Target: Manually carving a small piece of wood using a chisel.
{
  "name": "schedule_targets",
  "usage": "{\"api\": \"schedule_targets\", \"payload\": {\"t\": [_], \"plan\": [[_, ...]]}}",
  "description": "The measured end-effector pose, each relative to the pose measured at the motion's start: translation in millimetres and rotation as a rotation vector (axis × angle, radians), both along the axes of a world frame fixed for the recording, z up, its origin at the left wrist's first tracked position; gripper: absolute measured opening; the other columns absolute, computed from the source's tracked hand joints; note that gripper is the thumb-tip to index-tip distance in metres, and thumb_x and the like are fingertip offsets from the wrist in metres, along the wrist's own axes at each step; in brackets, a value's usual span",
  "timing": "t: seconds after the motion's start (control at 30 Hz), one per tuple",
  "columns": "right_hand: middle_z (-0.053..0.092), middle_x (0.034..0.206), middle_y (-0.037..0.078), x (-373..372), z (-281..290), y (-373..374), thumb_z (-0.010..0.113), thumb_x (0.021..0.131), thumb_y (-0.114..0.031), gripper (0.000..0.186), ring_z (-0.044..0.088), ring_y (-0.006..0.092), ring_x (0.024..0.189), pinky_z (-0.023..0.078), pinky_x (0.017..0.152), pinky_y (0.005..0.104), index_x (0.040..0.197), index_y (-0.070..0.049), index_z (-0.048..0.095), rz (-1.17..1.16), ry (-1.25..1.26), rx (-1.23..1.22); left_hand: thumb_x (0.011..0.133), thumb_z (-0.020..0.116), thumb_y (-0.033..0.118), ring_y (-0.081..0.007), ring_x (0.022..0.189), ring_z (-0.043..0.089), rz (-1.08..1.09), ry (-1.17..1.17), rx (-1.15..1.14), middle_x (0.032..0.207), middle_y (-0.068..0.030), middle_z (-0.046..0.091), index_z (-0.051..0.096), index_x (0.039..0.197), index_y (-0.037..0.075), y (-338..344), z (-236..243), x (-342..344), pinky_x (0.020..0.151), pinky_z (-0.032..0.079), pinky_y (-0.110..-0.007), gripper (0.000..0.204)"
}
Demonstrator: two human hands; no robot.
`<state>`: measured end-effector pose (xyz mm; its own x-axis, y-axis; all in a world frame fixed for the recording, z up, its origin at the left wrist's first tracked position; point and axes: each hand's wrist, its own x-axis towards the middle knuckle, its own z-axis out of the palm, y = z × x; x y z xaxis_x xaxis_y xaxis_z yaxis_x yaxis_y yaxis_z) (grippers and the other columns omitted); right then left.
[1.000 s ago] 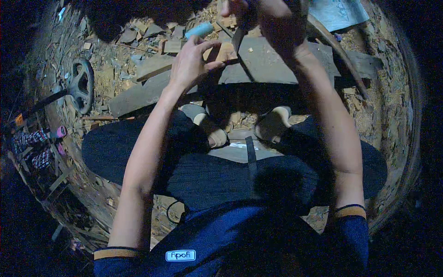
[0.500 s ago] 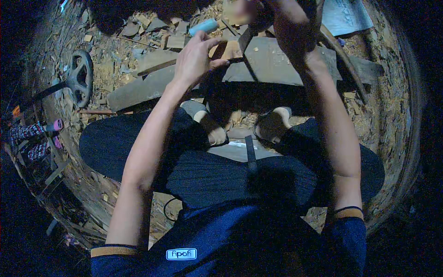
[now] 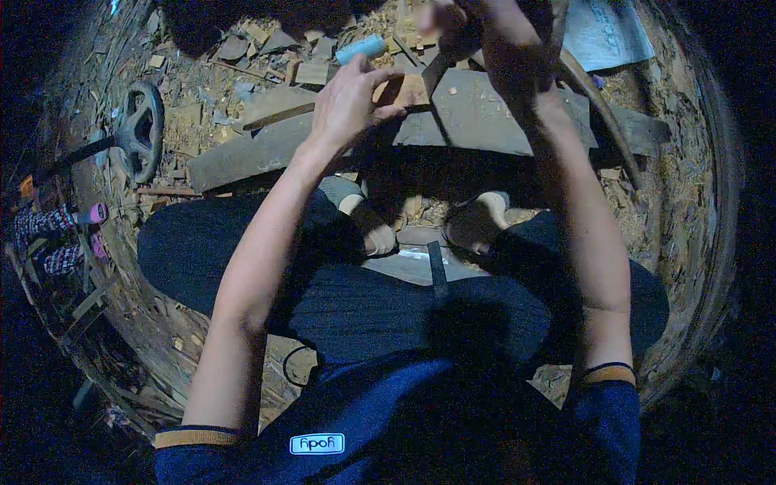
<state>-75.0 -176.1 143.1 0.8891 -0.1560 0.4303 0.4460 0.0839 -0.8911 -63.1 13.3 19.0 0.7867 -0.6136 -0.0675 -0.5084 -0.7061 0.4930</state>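
Observation:
My left hand (image 3: 352,103) reaches to the wooden plank in front of me, with thumb and fingers closed around a small pale wood block (image 3: 414,90). The block rests on the broad grey plank (image 3: 485,113), which lies crosswise beyond my feet. Higher and to the right, my right hand (image 3: 517,48) is raised over the far side of the plank and looks closed. Shadow hides its fingers and what they hold. A dark narrow strip (image 3: 436,71) runs beside the block toward that hand; whether it is a blade or a shadow I cannot tell.
A light-blue cylinder (image 3: 360,50) lies just beyond my left hand among wood scraps. To the left stands a dark spoked wheel (image 3: 145,133) on a shaft, near another person's patterned clothing (image 3: 48,230). At far right are a curved wood strip (image 3: 602,113) and pale sheet (image 3: 606,36).
The left hand and the block sit very slightly farther right in the picture, as do the plank and cylinder. Both hands keep nearly the same pose.

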Motion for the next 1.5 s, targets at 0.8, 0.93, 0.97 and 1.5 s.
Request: {"api": "schedule_targets", "payload": {"t": [0.8, 0.93, 0.97, 1.5], "plan": [[0.057, 0.062, 0.003, -7, -20, -9, 0.063, 0.084, -0.011, 0.012, 0.057, 0.0102, 0.057, 0.047, 0.053, 0.0249, 0.079, -0.003, 0.055, -0.165, -0.204, -0.368, 0.070, 0.077, 0.022, -0.0401, 0.102, 0.054, -0.250, -0.215, 0.091, 0.116, -0.0105, 0.055, 0.057, 0.118, 0.013, 16, 33, 10, 0.083, 0.048, -0.046, 0.053], [0.056, 0.059, 0.003, 1, -16, -1, 0.062, 0.083, -0.011, 0.013, 0.057, 0.0100, 0.054, 0.046, 0.050, 0.0246, 0.076, -0.003, 0.054, -0.145, -0.179, -0.262, 0.071, 0.077, 0.033, -0.0430, 0.101, 0.057, -0.292, 0.065, 0.152, 0.116, -0.0171, 0.053, 0.054, 0.117, 0.005, 27, 25, 0, 0.080, 0.051, -0.047, 0.058], [0.056, 0.059, 0.003, -9, -14, -7, 0.062, 0.083, -0.010, 0.013, 0.056, 0.0100, 0.053, 0.046, 0.050, 0.0246, 0.076, -0.003, 0.054, -0.136, -0.170, -0.235, 0.072, 0.077, 0.037, -0.0422, 0.102, 0.057, -0.251, 0.118, 0.030, 0.115, -0.0191, 0.053, 0.054, 0.114, 0.002, 25, 25, -5, 0.081, 0.051, -0.046, 0.059], [0.054, 0.053, 0.002, 0, 1, -10, 0.060, 0.081, -0.011, 0.017, 0.058, 0.0090, 0.049, 0.046, 0.045, 0.0252, 0.068, -0.003, 0.052, -0.072, -0.146, -0.074, 0.075, 0.061, 0.000, -0.0392, 0.103, 0.053, -0.190, -0.087, -0.120, 0.112, -0.0188, 0.052, 0.057, 0.115, 0.003, -9, -15, 8, 0.088, 0.047, -0.045, 0.041]]}}
